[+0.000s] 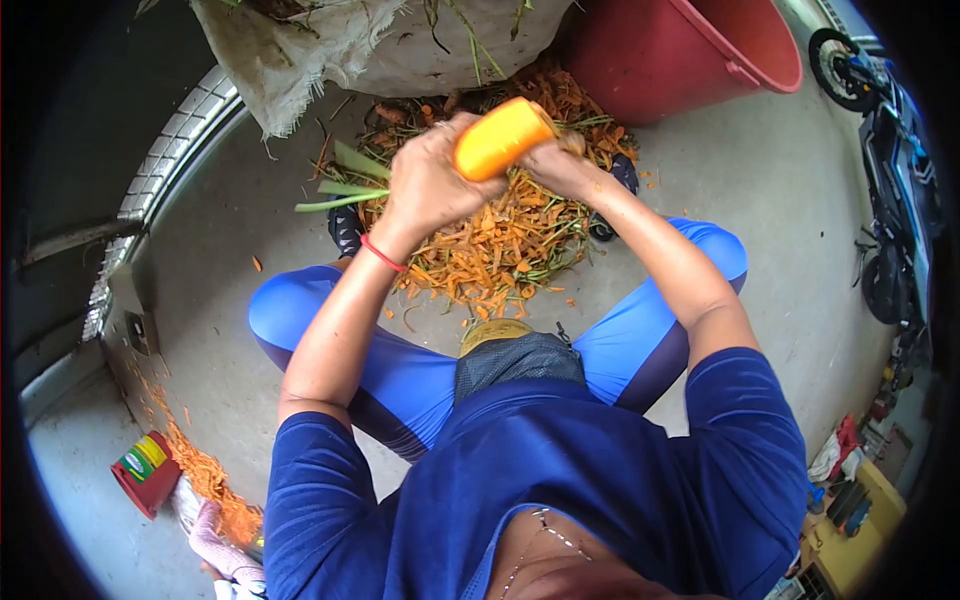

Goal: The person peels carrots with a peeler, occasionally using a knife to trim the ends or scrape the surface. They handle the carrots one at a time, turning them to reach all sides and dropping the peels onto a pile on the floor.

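Note:
A thick, bright orange carrot (pixel 503 138) is held up over a heap of peelings. My left hand (pixel 437 178) is closed round its lower left end, and cut green stems (pixel 348 190) stick out to the left of that hand. My right hand (pixel 562 163) is at the carrot's other end, blurred, with its fingers closed; what they hold is too smeared to make out. Below both hands, orange peelings (pixel 495 250) mixed with green stems lie on the floor between my feet.
A large red bucket (pixel 660 60) stands beyond the heap at the right, beside a whitish sack (pixel 450 45). Motorcycles (pixel 890 190) are at the far right. At the lower left are a small red pot (pixel 148 475), more orange peelings (pixel 205 475) and part of another person's sleeve (pixel 222 545).

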`<state>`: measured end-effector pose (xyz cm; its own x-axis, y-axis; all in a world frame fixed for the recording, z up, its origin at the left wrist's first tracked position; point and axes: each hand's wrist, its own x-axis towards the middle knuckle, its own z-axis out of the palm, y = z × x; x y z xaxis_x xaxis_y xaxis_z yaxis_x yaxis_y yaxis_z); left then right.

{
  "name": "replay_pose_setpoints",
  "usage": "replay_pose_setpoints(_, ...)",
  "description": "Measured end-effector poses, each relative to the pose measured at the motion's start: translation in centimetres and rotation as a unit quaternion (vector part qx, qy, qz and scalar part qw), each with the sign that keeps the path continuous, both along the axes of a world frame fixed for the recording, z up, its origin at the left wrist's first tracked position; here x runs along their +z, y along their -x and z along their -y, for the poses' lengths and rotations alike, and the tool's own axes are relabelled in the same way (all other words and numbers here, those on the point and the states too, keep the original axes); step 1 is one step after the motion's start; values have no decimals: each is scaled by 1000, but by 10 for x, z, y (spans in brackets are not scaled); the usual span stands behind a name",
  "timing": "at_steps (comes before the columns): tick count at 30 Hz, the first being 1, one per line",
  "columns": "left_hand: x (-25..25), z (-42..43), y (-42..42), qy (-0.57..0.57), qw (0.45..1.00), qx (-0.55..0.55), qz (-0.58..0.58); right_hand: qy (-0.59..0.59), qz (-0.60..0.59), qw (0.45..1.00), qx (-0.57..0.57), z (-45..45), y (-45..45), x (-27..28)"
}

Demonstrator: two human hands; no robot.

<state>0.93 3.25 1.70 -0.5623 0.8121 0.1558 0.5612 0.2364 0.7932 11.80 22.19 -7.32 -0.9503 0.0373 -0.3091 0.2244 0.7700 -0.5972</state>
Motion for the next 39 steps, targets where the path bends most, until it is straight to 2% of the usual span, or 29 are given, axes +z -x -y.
replay_pose_setpoints(1,-4,0,10,-11,997,23,71,19,77,997,-25,11,8,35)
replay_pose_setpoints(2,-6,1,18,-38,995,46,76,58,74,992,-85,8,8,16)
replay_pose_setpoints(3,-5,1,22,-78,989,73,100,79,-12,992,-102,12,13,15)
replay_pose_setpoints(5,2,-1,24,-102,987,116,34,132,119,973,-149,-6,24,24)
replay_pose_setpoints(8,-10,3,30,-56,975,186,-110,250,-20,931,-266,8,24,60)
replay_pose_setpoints(9,-15,7,35,-76,962,177,-194,230,-102,934,-252,14,23,63)
replay_pose_setpoints(11,-18,13,45,-70,950,159,-259,184,-271,919,-217,22,24,73)
replay_pose_setpoints(14,-12,10,41,-33,954,221,-198,113,-299,936,-150,33,17,91)
replay_pose_setpoints(17,-12,6,42,-6,975,221,-25,32,-310,943,-118,35,17,87)
replay_pose_setpoints(23,-11,-1,33,34,984,174,-27,-35,-351,930,-107,32,23,88)
replay_pose_setpoints(26,-14,-2,29,12,985,171,28,-37,-349,931,-105,27,26,77)
replay_pose_setpoints(29,-3,-2,29,67,986,146,33,-32,-325,939,-105,26,23,84)
replay_pose_setpoints(35,-9,-1,31,41,989,144,10,-37,-312,944,-104,25,20,88)
replay_pose_setpoints(38,-8,1,32,39,988,139,-60,18,-263,959,-108,16,22,71)
replay_pose_setpoints(39,-6,1,30,2,988,113,-101,-17,-178,977,-112,7,22,53)
